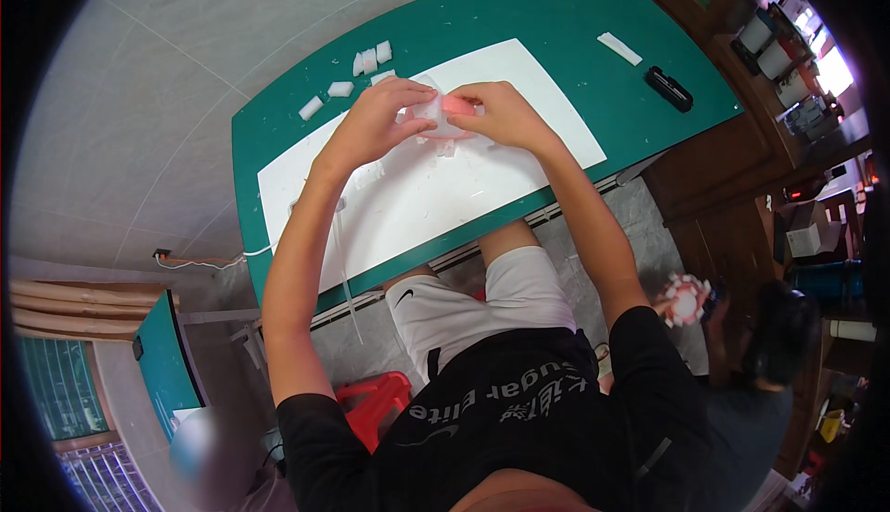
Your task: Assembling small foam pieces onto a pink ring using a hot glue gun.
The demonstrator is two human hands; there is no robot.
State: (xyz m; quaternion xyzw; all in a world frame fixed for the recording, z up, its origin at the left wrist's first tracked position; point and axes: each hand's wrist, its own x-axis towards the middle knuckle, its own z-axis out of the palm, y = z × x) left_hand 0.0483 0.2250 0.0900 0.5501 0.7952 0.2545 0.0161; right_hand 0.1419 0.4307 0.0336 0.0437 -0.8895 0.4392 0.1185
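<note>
Mid-assembly: left hand (pixel 385 113) and right hand (pixel 501 112) both pinched on small pink-and-white foam piece (pixel 443 113) over white sheet (pixel 408 188), toward twelve o'clock; probably fitting strips; next likely needs fresh white foam block (pixel 340 89) from eleven o'clock

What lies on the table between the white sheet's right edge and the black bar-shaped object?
Head view: only bare green table lies between the white sheet and the black bar-shaped object.

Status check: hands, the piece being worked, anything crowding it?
Left hand and right hand both pinching small pink-and-white piece over white sheet. White cut blocks apart, upper left. Nothing crowding it.
</note>
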